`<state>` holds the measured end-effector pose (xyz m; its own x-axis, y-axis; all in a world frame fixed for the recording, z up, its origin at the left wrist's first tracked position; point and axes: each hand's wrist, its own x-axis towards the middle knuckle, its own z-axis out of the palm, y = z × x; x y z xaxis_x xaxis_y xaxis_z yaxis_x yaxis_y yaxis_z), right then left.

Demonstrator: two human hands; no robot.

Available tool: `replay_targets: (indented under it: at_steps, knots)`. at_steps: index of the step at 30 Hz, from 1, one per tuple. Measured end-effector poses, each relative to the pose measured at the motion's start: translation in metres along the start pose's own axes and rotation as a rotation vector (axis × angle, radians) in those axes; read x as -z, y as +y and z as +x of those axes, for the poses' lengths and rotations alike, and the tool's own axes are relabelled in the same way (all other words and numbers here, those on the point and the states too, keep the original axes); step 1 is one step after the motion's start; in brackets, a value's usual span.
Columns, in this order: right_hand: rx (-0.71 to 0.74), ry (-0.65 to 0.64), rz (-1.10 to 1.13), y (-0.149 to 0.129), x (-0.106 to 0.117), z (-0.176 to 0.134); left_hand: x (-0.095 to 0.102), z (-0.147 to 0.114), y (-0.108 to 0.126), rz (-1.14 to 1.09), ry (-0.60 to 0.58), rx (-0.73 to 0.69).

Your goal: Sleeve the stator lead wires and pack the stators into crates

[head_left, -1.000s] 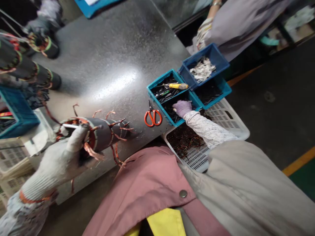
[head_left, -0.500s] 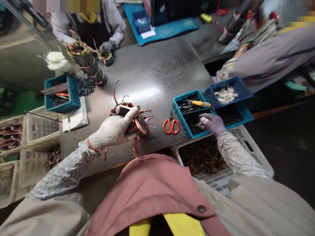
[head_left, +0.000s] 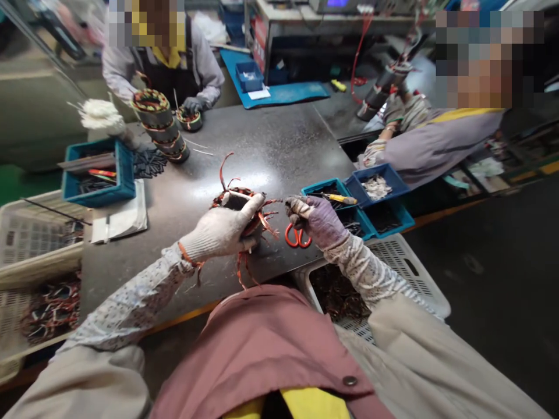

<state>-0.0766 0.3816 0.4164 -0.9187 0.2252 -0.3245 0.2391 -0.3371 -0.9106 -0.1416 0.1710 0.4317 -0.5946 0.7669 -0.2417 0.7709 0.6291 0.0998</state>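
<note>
A gloved left hand (head_left: 222, 230) grips a wire coil (head_left: 238, 203), copper ends (head_left: 268, 224) jutting beyond its fingertips; the right hand (head_left: 318, 221), fingers pinched narrow, contents unclear, hovers near red-handled scissors (head_left: 299, 237).

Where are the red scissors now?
Head view, slightly right of centre: the scissors lie on the table, partly hidden by the right hand.

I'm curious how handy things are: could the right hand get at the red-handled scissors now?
Probably yes. The right hand is close by the scissors, whose red handles show on the table. Its fingers are curled in, though, so they would likely need to open first.
</note>
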Motion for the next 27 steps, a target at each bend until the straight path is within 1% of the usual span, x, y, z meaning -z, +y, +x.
replay_targets:
  at_steps: [4, 6, 9, 12, 14, 16, 18, 21, 24, 27]
  knots:
    - [0.026, -0.016, -0.055, 0.003, -0.001, 0.004, -0.003, 0.001, -0.001, -0.022, 0.031, -0.009]
    - [0.064, -0.019, -0.095, 0.003, -0.001, 0.005, -0.004, 0.001, -0.002, -0.045, 0.058, -0.03]
    - [0.193, 0.015, -0.219, 0.001, -0.002, 0.004, -0.004, 0.001, -0.002, -0.067, 0.073, -0.047]
    - [0.358, 0.037, -0.39, -0.005, 0.0, 0.003, -0.005, 0.001, -0.002, -0.08, 0.049, -0.034]
    - [0.412, 0.036, -0.465, -0.01, 0.004, 0.002, -0.005, 0.001, -0.003, -0.089, 0.04, -0.032]
    - [0.389, 0.058, -0.48, -0.013, 0.013, 0.002, -0.006, 0.001, -0.003, -0.086, 0.057, -0.045]
    - [0.313, 0.11, -0.438, -0.01, 0.024, 0.002, -0.005, 0.0, -0.003, -0.072, 0.067, -0.052]
    - [0.164, 0.178, -0.34, 0.012, 0.036, 0.005, -0.002, -0.002, -0.003, -0.049, 0.046, -0.032]
    - [0.018, 0.199, -0.229, 0.043, 0.034, 0.012, 0.001, -0.002, -0.003, -0.035, 0.018, -0.032]
    - [-0.02, 0.179, -0.144, 0.061, 0.025, 0.02, 0.0, -0.001, -0.004, -0.016, 0.012, -0.053]
